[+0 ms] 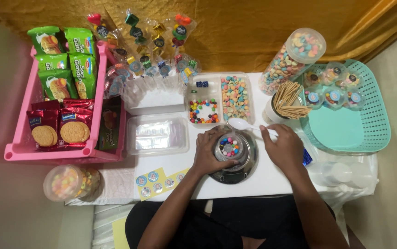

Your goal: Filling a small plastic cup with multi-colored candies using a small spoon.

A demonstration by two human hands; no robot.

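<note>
Nearest the camera, a sheet of round stickers (159, 180) is seen lying at the front edge of the white table (272, 180), left of the hands. A lidded tub of coloured sweets (67, 182) is set lower down, off the table's left corner.

In the middle, a small clear cup (229, 147) partly filled with coloured candies is stood on a round metal scale (247, 162). The cup is gripped at its left side by the left hand (212, 154), with the fingers curled around its wall. A white plastic spoon (241, 123) is pinched by its handle in the right hand (285, 148), fingers closed on it, and its bowl is held just beyond the cup, above the table.

Left of the scale, an empty clear lidded box (158, 133) is placed. Behind the cup, a divided clear tray (219, 97) is laid, holding round coloured candies and pastel cereal pieces. A holder of wooden sticks (285, 103) is stood to its right, with a tall jar of pastel cereal (293, 57) behind it. A mint green basket (369, 110) with filled, stickered cups is found at far right. At far left, a pink crate (99, 101) of biscuit packets is kept, and wrapped sweet skewers (150, 50) are stuck upright at the back.
</note>
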